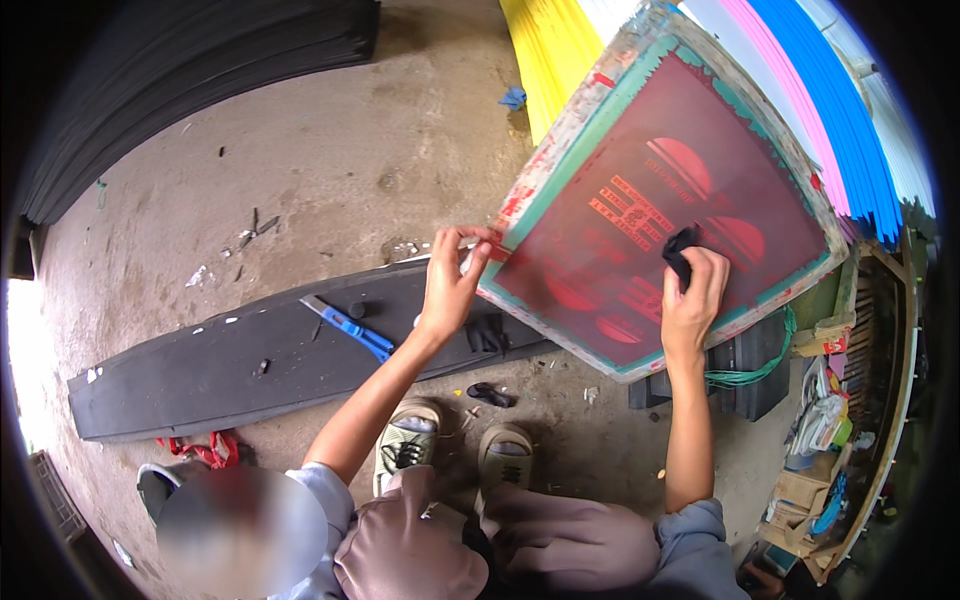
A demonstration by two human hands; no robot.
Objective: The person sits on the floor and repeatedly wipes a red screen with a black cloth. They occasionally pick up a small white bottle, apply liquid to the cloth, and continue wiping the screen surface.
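A large screen-printing frame (572, 140) stands tilted in front of me, to the right. Its mesh (600, 200) is dark red with a green border and paler red printed shapes. My left hand (455, 285) has its thumb and fingers closed at the frame's left edge, near the lower corner. Something small and white shows between those fingers. In my right hand (697, 300) is a bunched black cloth (680, 252), held against the lower right part of the mesh. The cloth's contact side is hidden.
A long black foam sheet (200, 370) lies on the floor, bearing a blue utility knife (350, 328). Black sheets (200, 90) are stacked far left; yellow (555, 60) and blue sheets (830, 100) stand behind the frame. A cluttered shelf (800, 500) is at right.
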